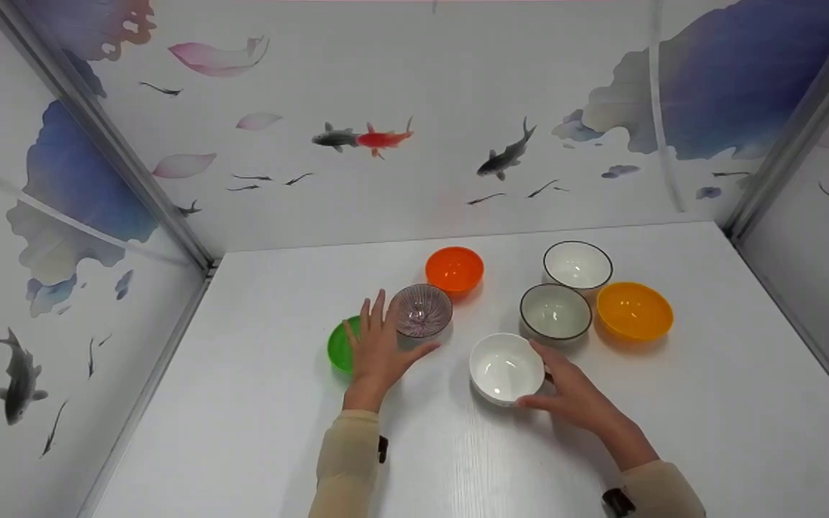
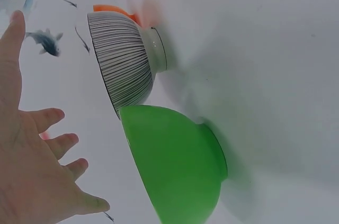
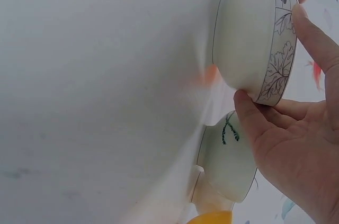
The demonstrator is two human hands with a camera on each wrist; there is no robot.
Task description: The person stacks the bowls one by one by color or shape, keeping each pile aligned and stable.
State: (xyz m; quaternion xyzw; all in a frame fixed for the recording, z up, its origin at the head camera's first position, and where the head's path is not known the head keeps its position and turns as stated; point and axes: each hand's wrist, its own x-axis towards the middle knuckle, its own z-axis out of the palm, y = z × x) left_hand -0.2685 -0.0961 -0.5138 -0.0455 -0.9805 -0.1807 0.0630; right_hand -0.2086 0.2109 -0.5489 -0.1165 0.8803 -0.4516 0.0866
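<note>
My right hand [image 1: 573,392] holds the right side of a white bowl [image 1: 504,368], thumb at the near rim and fingers against the outer wall. A band of outlined leaves [image 3: 280,68] runs below that bowl's rim in the right wrist view. My left hand [image 1: 378,352] is spread, fingers straight, over part of a green bowl [image 1: 339,349]. Its thumb points toward the right, beside a bowl with fine dark stripes [image 1: 423,311]. In the left wrist view the hand [image 2: 37,166] holds nothing and stands apart from the green bowl [image 2: 175,163].
An orange bowl [image 1: 454,270] stands behind the striped one. To the right are a pale green dark-rimmed bowl [image 1: 555,311], a white dark-rimmed bowl [image 1: 578,265] and a yellow bowl [image 1: 634,311], close together. Painted walls [image 1: 400,201] bound the white table [image 1: 242,403] at the back and sides.
</note>
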